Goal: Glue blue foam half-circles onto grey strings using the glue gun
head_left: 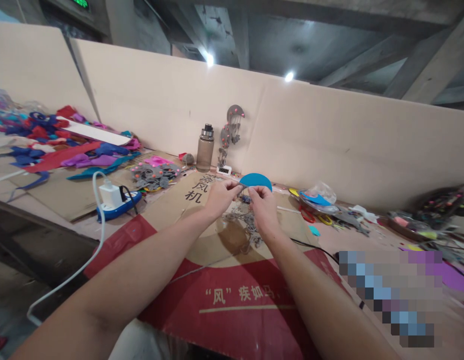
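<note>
My left hand (221, 196) and my right hand (264, 209) meet over the cardboard, fingers pinched together. Their fingertips close at the near edge of a rounded blue piece (256, 179), which looks like felt. A small grey bit shows between the fingertips; its kind is unclear. Just below my hands lies a tangle of grey cords (250, 227) with small dark pieces among them. My right hand covers part of this tangle. The printed cardboard (201, 245) beneath is brown and red.
A bottle (205, 152) and a hanging grey crescent ornament (235, 114) stand by the partition. Grey pieces with pink dots (154, 175) lie left, near a blue power strip (121, 206) with a white cable. Scissors (325, 219) and a bowl (317, 202) sit right. Colourful scraps (66, 155) are heaped far left.
</note>
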A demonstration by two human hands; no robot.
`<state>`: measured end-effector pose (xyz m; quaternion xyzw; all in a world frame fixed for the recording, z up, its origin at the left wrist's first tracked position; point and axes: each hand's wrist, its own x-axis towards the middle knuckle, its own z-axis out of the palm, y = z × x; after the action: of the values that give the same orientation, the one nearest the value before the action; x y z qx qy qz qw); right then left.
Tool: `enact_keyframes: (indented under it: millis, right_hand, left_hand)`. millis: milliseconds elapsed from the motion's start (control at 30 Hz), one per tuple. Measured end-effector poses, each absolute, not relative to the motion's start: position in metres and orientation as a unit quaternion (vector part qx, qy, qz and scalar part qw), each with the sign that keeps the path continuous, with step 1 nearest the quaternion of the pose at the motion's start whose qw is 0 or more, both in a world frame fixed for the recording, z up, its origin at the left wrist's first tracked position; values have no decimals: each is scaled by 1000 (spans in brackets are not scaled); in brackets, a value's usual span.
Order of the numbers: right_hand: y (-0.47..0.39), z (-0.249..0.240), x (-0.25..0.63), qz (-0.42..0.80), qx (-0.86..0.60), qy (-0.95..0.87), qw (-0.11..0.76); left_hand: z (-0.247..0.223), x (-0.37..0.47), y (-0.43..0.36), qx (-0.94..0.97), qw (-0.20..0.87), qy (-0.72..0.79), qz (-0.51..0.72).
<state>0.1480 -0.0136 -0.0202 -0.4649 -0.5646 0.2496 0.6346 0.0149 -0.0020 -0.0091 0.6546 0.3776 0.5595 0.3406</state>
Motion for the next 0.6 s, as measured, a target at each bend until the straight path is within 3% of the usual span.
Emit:
enact_keyframes:
  millis: [600]
  right_hand:
    - [-23, -10, 150, 224, -493, -536, 648]
  left_hand:
    - [-8, 20, -5, 617, 471, 305, 551]
